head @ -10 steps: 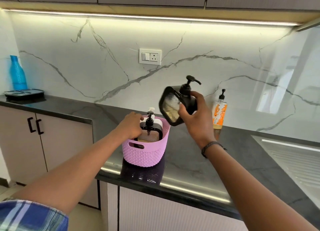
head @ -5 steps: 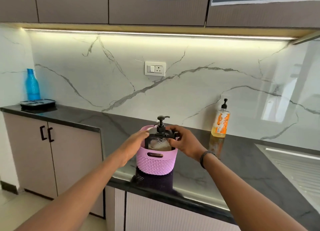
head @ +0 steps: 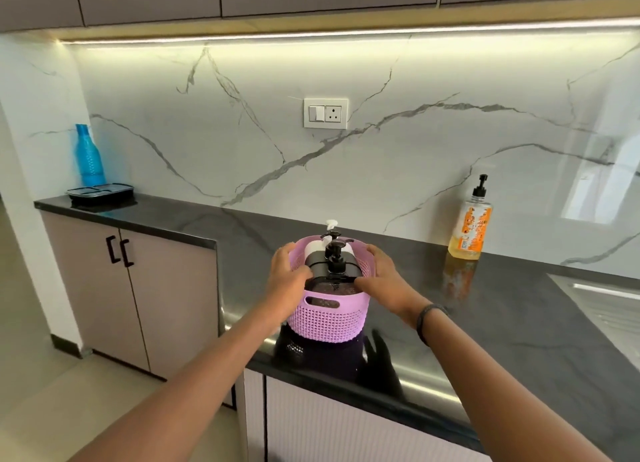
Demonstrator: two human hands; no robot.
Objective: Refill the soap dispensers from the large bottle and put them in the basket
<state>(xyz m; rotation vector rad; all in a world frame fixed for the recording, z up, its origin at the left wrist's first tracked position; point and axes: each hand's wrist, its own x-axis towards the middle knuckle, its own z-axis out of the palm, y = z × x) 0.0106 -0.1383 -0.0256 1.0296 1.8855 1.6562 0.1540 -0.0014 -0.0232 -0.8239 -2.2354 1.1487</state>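
so the blue bottle and black tray sit at the far left end of the worktop; left hand has its fingers curled over the purple basket rim, thumb on the black dispenser standing inside, white dispenser tucked behind it; right hand grips the opposite rim the same way; large bottle stands well apart on the right, by the wall

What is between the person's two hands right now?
Head view: the lilac basket, with the black soap dispenser in it, sits between the left hand and right hand.
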